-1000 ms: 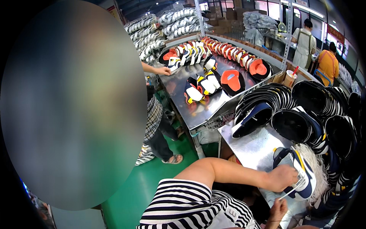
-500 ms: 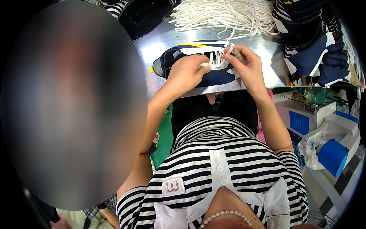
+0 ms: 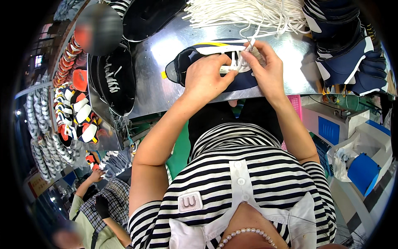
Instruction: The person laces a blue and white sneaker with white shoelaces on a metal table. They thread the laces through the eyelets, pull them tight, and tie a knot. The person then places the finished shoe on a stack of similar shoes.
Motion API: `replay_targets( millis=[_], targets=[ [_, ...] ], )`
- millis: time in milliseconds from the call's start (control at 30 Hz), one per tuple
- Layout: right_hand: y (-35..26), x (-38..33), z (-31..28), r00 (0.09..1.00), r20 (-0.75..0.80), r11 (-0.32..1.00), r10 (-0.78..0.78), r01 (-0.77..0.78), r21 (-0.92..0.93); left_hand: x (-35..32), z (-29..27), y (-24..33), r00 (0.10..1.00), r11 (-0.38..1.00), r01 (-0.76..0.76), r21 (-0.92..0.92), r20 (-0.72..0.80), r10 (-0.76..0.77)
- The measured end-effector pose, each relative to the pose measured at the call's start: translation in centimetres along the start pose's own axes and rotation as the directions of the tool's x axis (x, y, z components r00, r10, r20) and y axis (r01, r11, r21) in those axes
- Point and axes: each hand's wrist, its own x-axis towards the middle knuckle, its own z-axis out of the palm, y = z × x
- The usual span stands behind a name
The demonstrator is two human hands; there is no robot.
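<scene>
A navy shoe upper (image 3: 240, 84) with white trim and a yellow stripe lies on its side on the metal table (image 3: 296, 68), its open heel end toward the left. White shoelace (image 3: 234, 62) runs in bars across its eyelet opening. My left hand (image 3: 205, 76) grips the upper beside this opening, thumb and fingertips close together at the lace. At the toe end, my right hand (image 3: 268, 68) pinches the white lace between thumb and fingers. What lies under its curled fingers is partly hidden.
A heap of white laces (image 3: 244, 14) lies at the back, and stacked navy uppers (image 3: 342, 66) stand at the right. Two black trays (image 3: 151, 18) are on the left. A white and blue machine (image 3: 340, 124) stands below right. At lower left, a co-worker (image 3: 99, 203) reaches toward shoe parts.
My right hand stays at the lace, its fingers raised slightly. My left thumb has moved right along the eyelet opening. The large blur at left has gone, showing trays, shoe parts and the co-worker.
</scene>
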Motion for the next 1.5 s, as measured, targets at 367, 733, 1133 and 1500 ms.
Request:
replay_targets(
  millis=[367,733,1133,1500],
  targets=[
    [-1.4,-4.8,-2.9,0.964,0.209,0.975,0.167,-0.13,-0.182,-0.1,0.4,-0.6,0.995,0.996,-0.076,0.042,-0.062,0.079],
    [-1.4,-4.6,-0.9,0.952,0.194,0.961,0.236,-0.199,-0.19,-1.6,1.1,-0.2,0.974,0.967,-0.22,-0.126,-0.086,0.21],
    [-4.8,-2.7,-10.0,1.0,0.013,0.952,0.024,-0.019,-0.305,-3.0,-0.6,-0.9,0.872,0.891,-0.437,0.125,-0.183,0.454],
    [-5.1,-1.3,-0.8,0.818,0.571,0.674,0.074,0.381,-0.633,-4.6,0.4,-0.8,0.81,0.839,-0.482,0.251,-0.237,0.536]
  ],
)
